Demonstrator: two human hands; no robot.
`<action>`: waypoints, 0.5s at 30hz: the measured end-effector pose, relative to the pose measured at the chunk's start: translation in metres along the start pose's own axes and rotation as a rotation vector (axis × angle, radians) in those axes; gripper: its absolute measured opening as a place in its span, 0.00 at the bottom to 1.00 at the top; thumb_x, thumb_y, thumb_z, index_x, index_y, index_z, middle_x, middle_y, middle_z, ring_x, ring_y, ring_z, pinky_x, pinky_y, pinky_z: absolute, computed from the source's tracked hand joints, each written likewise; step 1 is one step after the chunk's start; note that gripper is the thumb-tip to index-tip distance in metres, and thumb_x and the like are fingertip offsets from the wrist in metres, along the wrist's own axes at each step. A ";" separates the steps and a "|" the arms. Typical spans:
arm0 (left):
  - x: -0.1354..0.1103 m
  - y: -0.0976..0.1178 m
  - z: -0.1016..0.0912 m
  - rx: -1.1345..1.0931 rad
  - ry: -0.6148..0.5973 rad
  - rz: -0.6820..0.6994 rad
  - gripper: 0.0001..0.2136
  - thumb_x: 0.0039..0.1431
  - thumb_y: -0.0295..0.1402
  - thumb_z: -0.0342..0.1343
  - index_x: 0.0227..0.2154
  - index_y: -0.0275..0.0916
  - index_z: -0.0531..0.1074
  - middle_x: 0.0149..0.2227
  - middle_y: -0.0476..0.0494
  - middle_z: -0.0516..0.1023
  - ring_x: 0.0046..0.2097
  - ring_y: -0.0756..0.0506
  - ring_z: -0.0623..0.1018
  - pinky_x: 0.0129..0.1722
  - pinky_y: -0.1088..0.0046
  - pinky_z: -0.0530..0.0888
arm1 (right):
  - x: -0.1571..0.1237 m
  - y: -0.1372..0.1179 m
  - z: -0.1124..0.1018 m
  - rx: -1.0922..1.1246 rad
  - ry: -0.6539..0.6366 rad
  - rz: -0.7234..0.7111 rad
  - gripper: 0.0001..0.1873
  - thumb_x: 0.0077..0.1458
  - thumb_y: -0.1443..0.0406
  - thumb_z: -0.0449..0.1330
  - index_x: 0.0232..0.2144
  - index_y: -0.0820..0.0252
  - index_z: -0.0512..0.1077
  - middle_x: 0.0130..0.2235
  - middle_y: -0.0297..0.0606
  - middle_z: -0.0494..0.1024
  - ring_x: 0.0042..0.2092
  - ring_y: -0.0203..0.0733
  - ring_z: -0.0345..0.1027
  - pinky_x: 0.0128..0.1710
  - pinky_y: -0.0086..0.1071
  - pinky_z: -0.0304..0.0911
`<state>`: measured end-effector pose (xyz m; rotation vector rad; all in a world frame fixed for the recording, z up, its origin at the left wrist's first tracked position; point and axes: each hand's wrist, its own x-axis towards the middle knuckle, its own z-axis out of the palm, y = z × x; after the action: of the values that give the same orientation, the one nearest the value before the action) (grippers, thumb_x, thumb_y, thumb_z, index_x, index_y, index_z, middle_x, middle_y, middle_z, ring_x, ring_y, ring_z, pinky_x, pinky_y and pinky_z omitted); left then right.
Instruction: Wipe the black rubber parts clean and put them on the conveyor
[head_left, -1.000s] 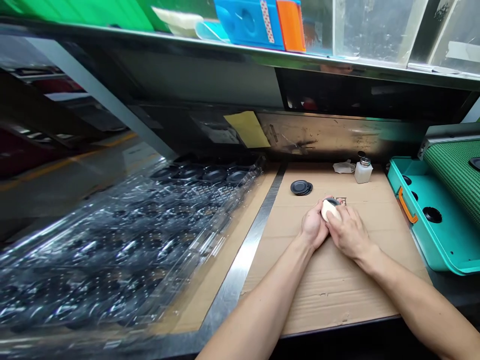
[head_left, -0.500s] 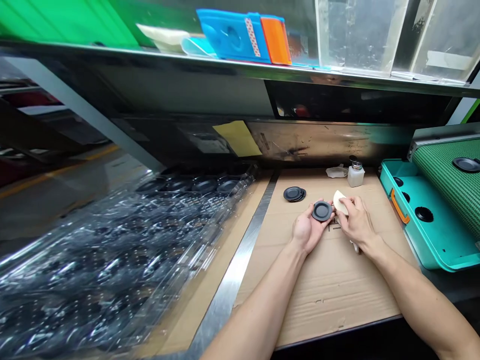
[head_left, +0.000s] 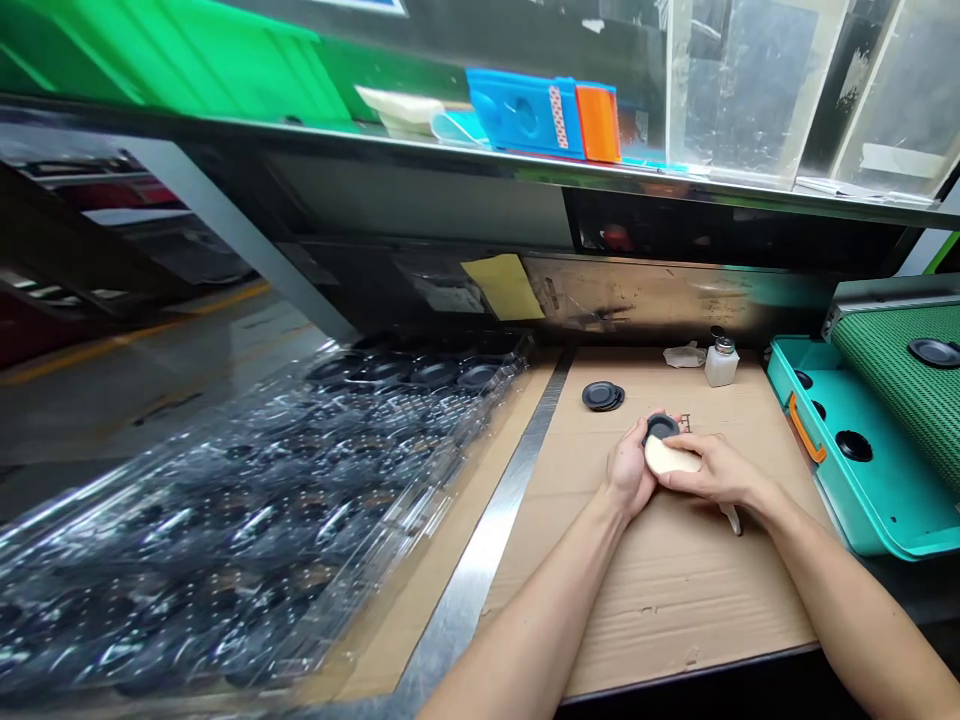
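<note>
My left hand (head_left: 628, 470) is closed round a round black disc (head_left: 661, 427), held above the cardboard sheet (head_left: 675, 580). My right hand (head_left: 712, 470) presses a cream-white cloth pad (head_left: 670, 458) onto the near side of that disc, so most of the disc is covered. A tail of the cloth hangs under my right wrist. A small stack of similar black discs (head_left: 603, 397) lies on the cardboard just beyond and left of my hands.
Clear plastic trays (head_left: 247, 510) with black discs fill the left of the bench. A white pump bottle (head_left: 721, 362) stands at the back. A teal tray (head_left: 862, 480) and a green belt (head_left: 907, 375) carrying one disc (head_left: 934, 351) sit at the right. A shelf with blue and orange boxes (head_left: 544, 115) overhangs.
Half a second ago the pad was lifted off to the right and the disc's face showed in my left hand. Now the pad is back on the disc.
</note>
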<state>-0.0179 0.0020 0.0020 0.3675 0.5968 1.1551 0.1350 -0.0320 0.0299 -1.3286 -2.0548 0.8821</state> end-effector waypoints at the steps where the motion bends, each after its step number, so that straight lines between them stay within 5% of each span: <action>1: 0.000 0.000 0.000 -0.010 -0.007 -0.003 0.13 0.71 0.35 0.46 0.48 0.37 0.73 0.47 0.33 0.81 0.49 0.39 0.82 0.55 0.54 0.75 | -0.001 0.001 -0.002 0.025 -0.027 0.021 0.24 0.55 0.59 0.64 0.54 0.55 0.75 0.36 0.33 0.79 0.32 0.36 0.70 0.32 0.27 0.63; 7: 0.000 -0.008 0.004 -0.026 -0.033 -0.048 0.16 0.72 0.35 0.46 0.51 0.36 0.75 0.52 0.34 0.80 0.55 0.40 0.79 0.58 0.59 0.75 | 0.003 0.004 0.003 -0.262 0.296 0.067 0.29 0.60 0.55 0.61 0.62 0.54 0.68 0.42 0.38 0.82 0.38 0.41 0.74 0.38 0.31 0.65; 11: -0.002 -0.008 0.004 -0.035 -0.043 -0.051 0.17 0.72 0.36 0.45 0.50 0.35 0.76 0.51 0.33 0.81 0.54 0.39 0.79 0.58 0.58 0.75 | 0.006 0.003 0.010 -0.486 0.266 0.132 0.30 0.64 0.50 0.58 0.65 0.51 0.65 0.44 0.41 0.83 0.44 0.47 0.77 0.40 0.33 0.64; 15: -0.001 -0.004 0.003 -0.024 -0.013 -0.025 0.15 0.73 0.34 0.45 0.49 0.36 0.76 0.52 0.35 0.80 0.52 0.42 0.80 0.57 0.61 0.76 | 0.004 0.005 0.009 -0.456 0.273 0.158 0.30 0.65 0.50 0.56 0.65 0.52 0.63 0.47 0.42 0.82 0.44 0.48 0.77 0.40 0.33 0.63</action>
<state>-0.0133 -0.0009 0.0023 0.3463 0.5745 1.1345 0.1301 -0.0284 0.0209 -1.7584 -2.0195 0.2690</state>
